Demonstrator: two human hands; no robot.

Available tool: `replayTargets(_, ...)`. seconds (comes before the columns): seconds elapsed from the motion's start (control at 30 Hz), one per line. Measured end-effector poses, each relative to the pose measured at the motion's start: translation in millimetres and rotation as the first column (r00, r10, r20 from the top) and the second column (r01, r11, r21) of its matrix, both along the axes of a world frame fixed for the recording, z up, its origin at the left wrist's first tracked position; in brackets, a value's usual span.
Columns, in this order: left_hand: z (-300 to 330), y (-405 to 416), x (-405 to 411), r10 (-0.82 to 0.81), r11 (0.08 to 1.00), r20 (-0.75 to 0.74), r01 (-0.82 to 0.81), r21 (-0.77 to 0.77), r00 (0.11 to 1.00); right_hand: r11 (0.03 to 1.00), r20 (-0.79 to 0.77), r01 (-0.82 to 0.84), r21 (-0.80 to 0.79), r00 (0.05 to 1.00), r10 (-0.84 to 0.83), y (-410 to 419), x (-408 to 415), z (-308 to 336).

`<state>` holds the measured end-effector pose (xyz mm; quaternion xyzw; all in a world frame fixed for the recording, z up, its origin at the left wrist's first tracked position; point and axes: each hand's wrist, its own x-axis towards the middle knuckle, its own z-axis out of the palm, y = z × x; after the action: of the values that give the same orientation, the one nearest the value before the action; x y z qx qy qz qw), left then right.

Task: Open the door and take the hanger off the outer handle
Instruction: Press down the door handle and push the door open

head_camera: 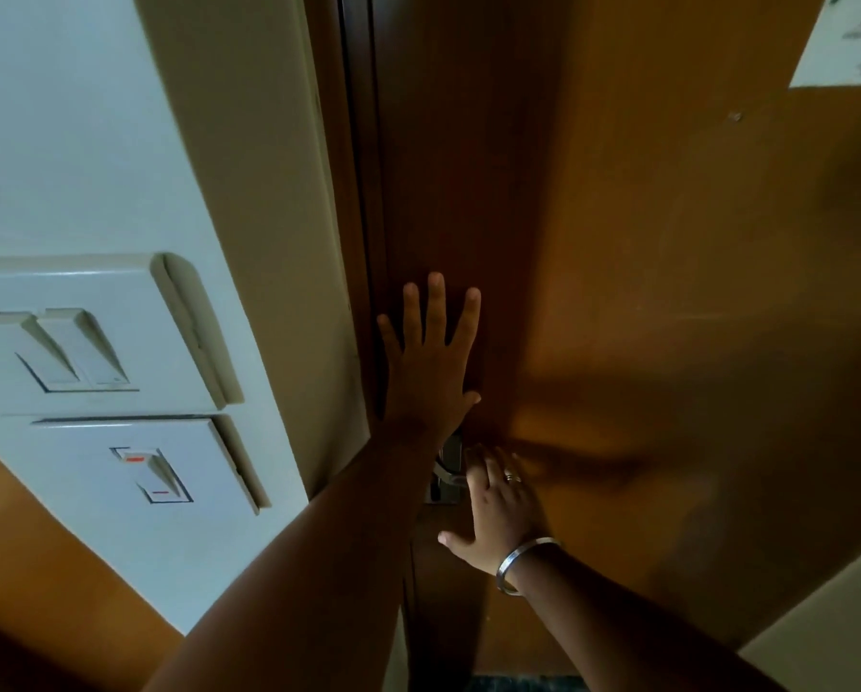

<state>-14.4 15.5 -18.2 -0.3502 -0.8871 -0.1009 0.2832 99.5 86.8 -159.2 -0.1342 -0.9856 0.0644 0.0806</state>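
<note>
A brown wooden door fills the middle and right, shut against its dark frame. My left hand lies flat on the door near its left edge, fingers spread, holding nothing. Below it sits the metal inner handle on its lock plate. My right hand, with a ring and a metal bangle, rests over the handle's right end; its fingers look blurred and I cannot tell whether they grip it. The hanger and the outer handle are hidden behind the door.
A pale wall stands to the left with two white switch plates, an upper one and a lower one. A white paper notice is stuck at the door's top right. Another pale wall shows at bottom right.
</note>
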Motion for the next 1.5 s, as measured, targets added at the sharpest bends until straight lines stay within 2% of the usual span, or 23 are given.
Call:
replayTargets(0.13,-3,1,-3,0.003,1.0,-0.036,-0.002,0.014,0.999,0.985,0.021,0.023,-0.172,1.0,-0.02,-4,0,-16)
replayTargets(0.2,-2,1,-1,0.014,1.0,-0.04,-0.014,0.002,0.999,0.979,0.033,0.033,-0.201,0.999,-0.026,-6,0,-18)
replayTargets(0.43,1,-3,7,0.033,0.999,-0.037,-0.034,-0.022,0.999,0.986,0.058,0.071,-0.148,0.996,-0.063,-8,10,-3)
replayTargets(0.7,4,-10,19,-0.001,1.0,0.035,0.002,-0.022,0.999,0.997,0.261,0.055,-0.048,0.965,-0.04,-13,21,38)
replayTargets(0.9,12,-23,37,-0.017,0.998,0.088,0.022,-0.054,0.996,0.983,0.316,-0.001,0.182,0.947,-0.057,-21,34,68)
replayTargets(1.1,24,-48,60,-0.021,0.996,0.126,0.031,-0.082,0.992,0.975,0.344,0.047,0.218,0.931,-0.122,-43,61,70)
replayTargets(1.17,30,-59,73,-0.037,0.994,0.107,0.047,-0.098,0.994,0.975,0.328,0.052,0.214,0.937,-0.122,-49,76,67)
replayTargets(1.33,38,-80,105,-0.048,0.969,-0.09,0.024,-0.246,0.995,0.986,0.294,0.032,0.164,0.952,-0.08,-54,115,60)
replayTargets(1.5,28,-93,148,-0.019,0.97,-0.173,-0.024,-0.241,0.985,0.994,0.283,0.005,0.113,0.958,-0.037,-59,161,62)
